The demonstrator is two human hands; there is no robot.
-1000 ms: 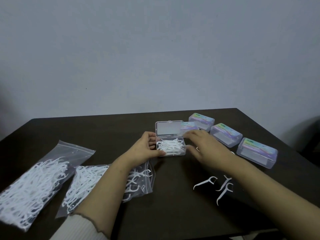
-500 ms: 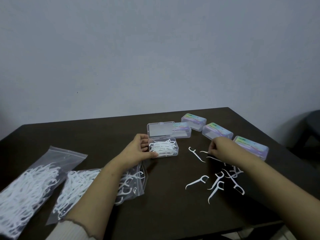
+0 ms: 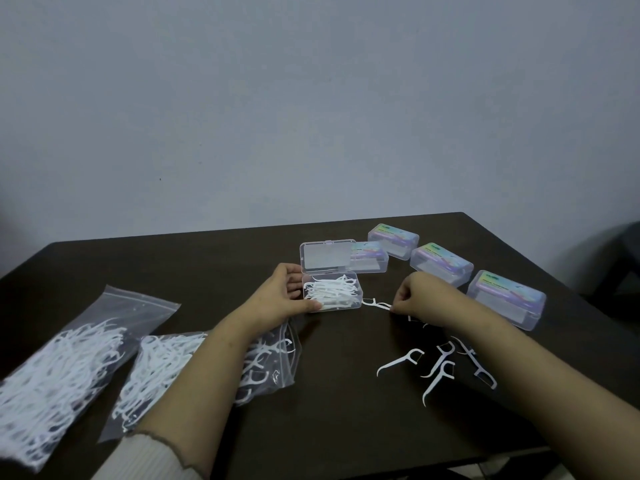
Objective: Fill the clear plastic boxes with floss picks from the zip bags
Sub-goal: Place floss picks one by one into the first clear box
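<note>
An open clear plastic box (image 3: 358, 295) with its lid (image 3: 327, 255) raised holds a heap of white floss picks. My left hand (image 3: 282, 294) grips the box's left end, thumb along the front wall. My right hand (image 3: 420, 294) is curled just right of the box and pinches the handle of one floss pick (image 3: 375, 303) that lies on the table. Several loose floss picks (image 3: 440, 365) are scattered under my right forearm. Two zip bags of picks lie on the left: the far-left bag (image 3: 65, 365) and a nearer bag (image 3: 166, 368) partly under my left forearm.
Several closed clear boxes with coloured labels stand behind and to the right: one box (image 3: 370, 259) behind the lid, a second box (image 3: 393, 240), a third box (image 3: 441, 263) and a fourth box (image 3: 507, 303). The dark table (image 3: 346, 427) ends near the right boxes.
My right hand left the open box, swept right over the loose picks, then came back left and took hold of one pick beside the box. My left hand kept its hold on the box.
</note>
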